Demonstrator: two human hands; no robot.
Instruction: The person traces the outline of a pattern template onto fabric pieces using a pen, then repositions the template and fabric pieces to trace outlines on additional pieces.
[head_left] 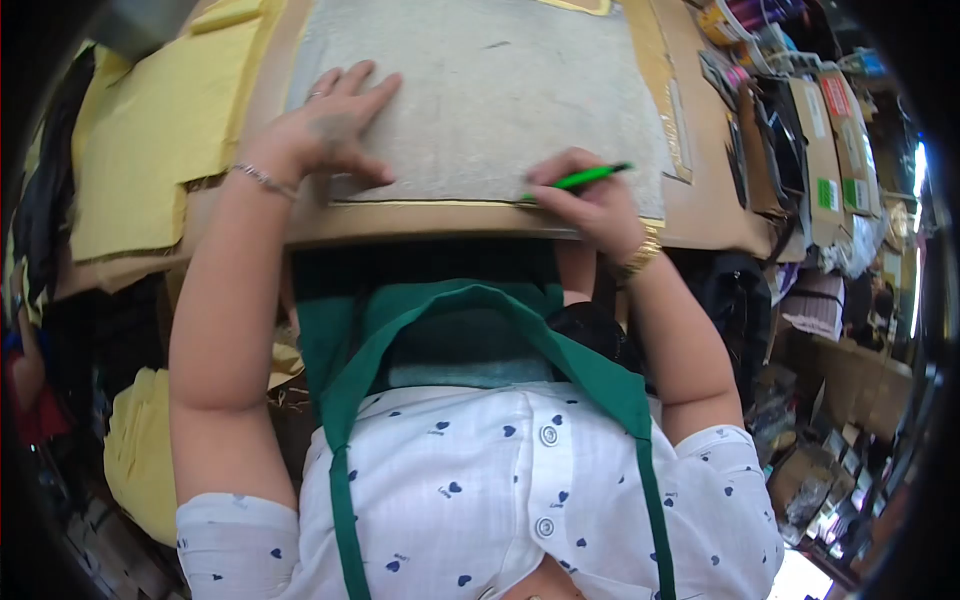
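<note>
A large grey sheet (500, 110) with scuff marks lies on the work table. My left hand (338, 125) rests on its left part with the fingers spread, holding nothing. In my right hand (590, 205) is a bright green pen (585, 178), gripped at a slant. The pen's tip is at the sheet's near edge, close to a dark line that runs along that edge. A thin yellow strip shows just below the line. My fingers partly hide the pen's lower end.
Folded yellow material (150, 140) lies at the table's left side. On the right stand cardboard boxes (815, 140) and a tub (722, 22) of small items. Brown board (420, 222) covers the table's front edge. More yellow material (140, 450) sits lower left.
</note>
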